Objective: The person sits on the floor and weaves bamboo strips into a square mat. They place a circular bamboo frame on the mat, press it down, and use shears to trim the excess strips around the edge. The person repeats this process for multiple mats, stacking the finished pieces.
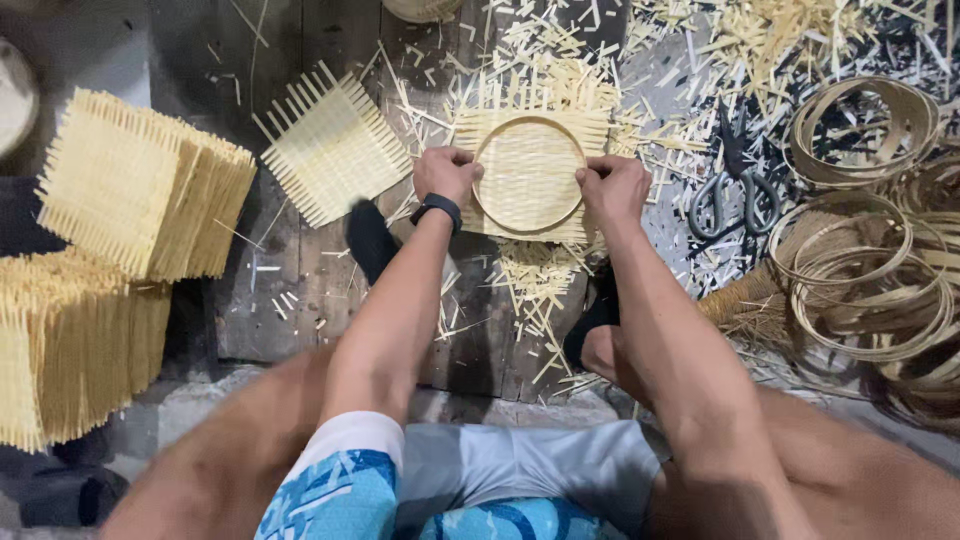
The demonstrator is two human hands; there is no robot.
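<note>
A square woven bamboo mat (530,215) lies on the dark wooden board in front of me, with a round bamboo ring (529,122) pressed on top of it. My left hand (446,172), with a black wristband, grips the ring and mat at the left edge. My right hand (613,186) grips them at the right edge. Both hands have their fingers curled over the ring's rim.
Another woven mat (331,143) lies to the left. Tall stacks of mats (140,185) stand at far left. Scissors (733,192) and piled bamboo rings (865,270) are on the right. Cut bamboo slivers (535,285) litter the floor.
</note>
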